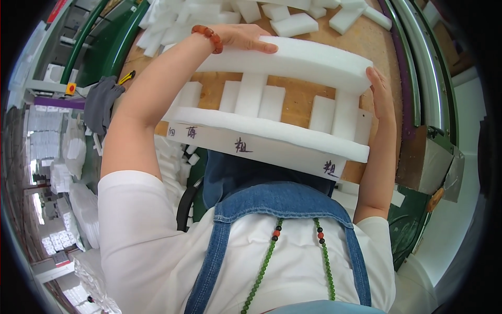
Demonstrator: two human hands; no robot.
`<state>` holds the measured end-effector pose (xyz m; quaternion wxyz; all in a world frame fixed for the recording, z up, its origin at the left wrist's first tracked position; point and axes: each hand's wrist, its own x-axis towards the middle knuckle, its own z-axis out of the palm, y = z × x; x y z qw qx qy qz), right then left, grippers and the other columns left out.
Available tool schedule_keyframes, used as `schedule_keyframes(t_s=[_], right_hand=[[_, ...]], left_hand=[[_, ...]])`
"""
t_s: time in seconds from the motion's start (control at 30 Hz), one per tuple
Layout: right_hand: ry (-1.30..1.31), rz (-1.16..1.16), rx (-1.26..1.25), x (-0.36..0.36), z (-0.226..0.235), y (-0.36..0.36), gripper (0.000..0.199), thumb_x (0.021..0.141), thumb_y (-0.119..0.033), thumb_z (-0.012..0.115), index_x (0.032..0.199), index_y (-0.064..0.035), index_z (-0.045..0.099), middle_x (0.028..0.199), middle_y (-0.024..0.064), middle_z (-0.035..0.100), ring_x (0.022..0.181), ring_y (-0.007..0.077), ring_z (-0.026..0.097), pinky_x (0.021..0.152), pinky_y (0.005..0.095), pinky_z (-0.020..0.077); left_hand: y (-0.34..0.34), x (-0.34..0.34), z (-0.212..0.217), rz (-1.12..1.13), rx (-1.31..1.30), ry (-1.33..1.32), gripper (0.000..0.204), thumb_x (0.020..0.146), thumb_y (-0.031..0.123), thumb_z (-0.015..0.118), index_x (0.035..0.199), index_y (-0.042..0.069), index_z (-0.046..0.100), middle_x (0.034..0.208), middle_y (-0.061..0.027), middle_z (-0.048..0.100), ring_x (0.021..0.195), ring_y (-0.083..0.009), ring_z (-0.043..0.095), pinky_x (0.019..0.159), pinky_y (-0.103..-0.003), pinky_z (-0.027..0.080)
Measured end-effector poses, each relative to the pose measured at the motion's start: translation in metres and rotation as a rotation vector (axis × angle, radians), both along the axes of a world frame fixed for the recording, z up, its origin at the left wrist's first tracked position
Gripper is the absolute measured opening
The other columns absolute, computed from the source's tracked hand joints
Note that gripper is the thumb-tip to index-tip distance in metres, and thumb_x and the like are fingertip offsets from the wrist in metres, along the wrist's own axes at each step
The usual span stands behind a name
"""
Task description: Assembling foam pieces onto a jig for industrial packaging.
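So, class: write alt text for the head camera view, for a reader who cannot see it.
A person's left hand and right hand press on the ends of a long white foam frame with short upright foam blocks between its two strips, on a wooden table. Loose foam pieces lie beyond.
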<state>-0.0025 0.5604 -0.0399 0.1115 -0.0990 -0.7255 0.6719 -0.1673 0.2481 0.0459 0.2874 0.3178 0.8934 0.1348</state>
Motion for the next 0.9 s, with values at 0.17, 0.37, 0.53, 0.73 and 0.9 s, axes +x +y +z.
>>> schedule_keyframes(t_s=[0.17, 0.37, 0.53, 0.73, 0.9], right_hand=[[-0.001, 0.043, -0.023, 0.001, -0.003, 0.007, 0.059, 0.084, -0.044, 0.057, 0.124, -0.0014, 0.054, 0.122, 0.0129, 0.055, 0.118, 0.0263, 0.042, 0.103, 0.0408, 0.0247], [-0.005, 0.036, -0.037, 0.0, -0.001, 0.006, 0.057, 0.085, -0.042, 0.056, 0.122, 0.0015, 0.055, 0.12, 0.0132, 0.055, 0.115, 0.0246, 0.044, 0.102, 0.0373, 0.0275], [0.002, 0.029, -0.078, 0.001, 0.0, 0.005, 0.055, 0.086, -0.04, 0.055, 0.12, 0.0039, 0.055, 0.117, 0.0134, 0.056, 0.111, 0.0229, 0.047, 0.099, 0.034, 0.0306], [0.0, 0.052, -0.104, 0.002, 0.001, 0.007, 0.053, 0.087, -0.037, 0.055, 0.119, 0.0054, 0.054, 0.114, 0.0143, 0.056, 0.107, 0.022, 0.048, 0.097, 0.0327, 0.0331], [-0.014, 0.048, -0.105, 0.003, -0.001, 0.01, 0.05, 0.087, -0.035, 0.054, 0.117, 0.0048, 0.054, 0.112, 0.0129, 0.055, 0.105, 0.0207, 0.047, 0.097, 0.0321, 0.0321]], left_hand=[[-0.023, 0.002, -0.005, -0.081, 0.24, 0.347, 0.042, 0.083, 0.039, 0.056, 0.11, 0.008, 0.062, 0.095, -0.0063, 0.065, 0.084, -0.0206, 0.06, 0.079, -0.03, 0.049], [-0.125, -0.002, 0.004, 0.141, 0.102, 0.459, 0.04, 0.088, 0.044, 0.052, 0.103, 0.01, 0.068, 0.102, -0.0087, 0.066, 0.084, -0.0243, 0.06, 0.08, -0.03, 0.049], [-0.163, -0.011, -0.008, 0.322, 0.103, 0.456, 0.051, 0.087, 0.053, 0.048, 0.105, 0.011, 0.068, 0.106, -0.0079, 0.066, 0.09, -0.0258, 0.061, 0.084, -0.031, 0.048], [-0.166, -0.022, -0.011, 0.41, 0.085, 0.379, 0.056, 0.085, 0.059, 0.048, 0.109, 0.012, 0.067, 0.11, -0.0076, 0.065, 0.096, -0.0276, 0.06, 0.087, -0.033, 0.048], [-0.172, -0.021, -0.016, 0.391, 0.081, 0.373, 0.053, 0.086, 0.055, 0.049, 0.109, 0.012, 0.067, 0.108, -0.0085, 0.065, 0.093, -0.0258, 0.06, 0.086, -0.031, 0.047]])
